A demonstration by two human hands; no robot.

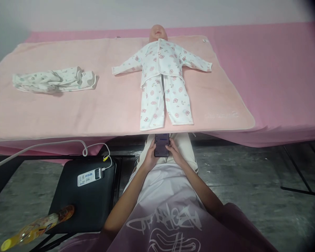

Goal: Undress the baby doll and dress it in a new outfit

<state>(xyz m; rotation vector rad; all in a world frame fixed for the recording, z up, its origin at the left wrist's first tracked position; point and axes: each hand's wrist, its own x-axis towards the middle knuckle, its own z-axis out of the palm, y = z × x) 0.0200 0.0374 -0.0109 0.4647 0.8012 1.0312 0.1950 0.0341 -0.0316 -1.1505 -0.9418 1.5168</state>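
Both of my hands hold a smartphone point(161, 148) upright over my lap, just below the table's front edge. My left hand point(150, 157) grips its left side, and my right hand point(175, 154) grips its right side with the thumb at the screen. The screen is lit, but its text is too small to read. Beyond the phone, a baby doll point(158, 33) lies on its back. It wears a white patterned jacket point(161, 57) with sleeves spread wide and matching trousers point(152, 103). Neither hand touches the doll.
A folded patterned cloth point(55, 80) lies left on the pink mat point(107, 112), which covers part of a darker pink tablecloth point(265, 77). On a black stool point(73, 196) at my left are a white device point(90, 177) with a cable point(55, 142) and a yellow-capped bottle point(36, 227).
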